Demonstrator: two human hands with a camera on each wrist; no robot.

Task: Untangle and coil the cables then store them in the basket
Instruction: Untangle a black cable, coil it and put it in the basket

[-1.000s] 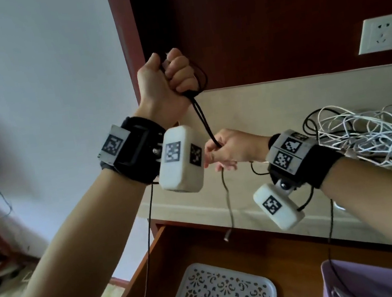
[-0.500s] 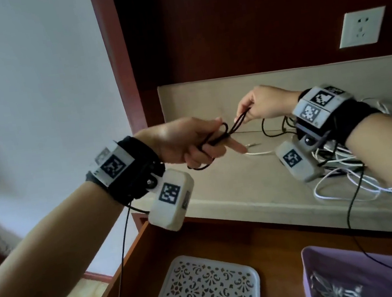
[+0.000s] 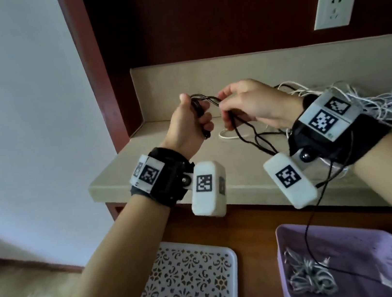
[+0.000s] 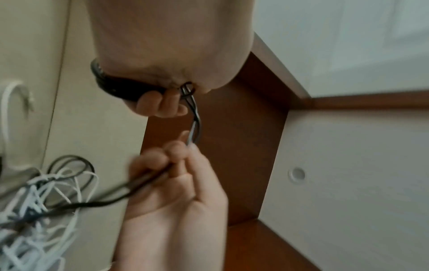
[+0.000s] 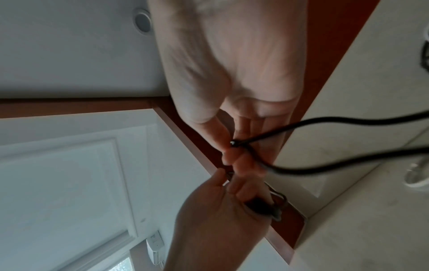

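Hands meet above the beige table (image 3: 124, 184). We see our left hand (image 3: 186, 126) curled in a fist round a bundle of black cable (image 3: 247, 138), thumb up, while our right hand (image 3: 254, 106) pinches the same cable between fingertips just beside it. Short twisted strands span the gap between the two hands, and slack loops hang below our right hand over the table. A tangle of white cables (image 3: 387, 107) lies on the table behind our right wrist. Lower down sits a purple basket (image 3: 355, 234) holding a coiled grey cable (image 3: 308, 276), with a white patterned lid (image 3: 184, 284) beside it.
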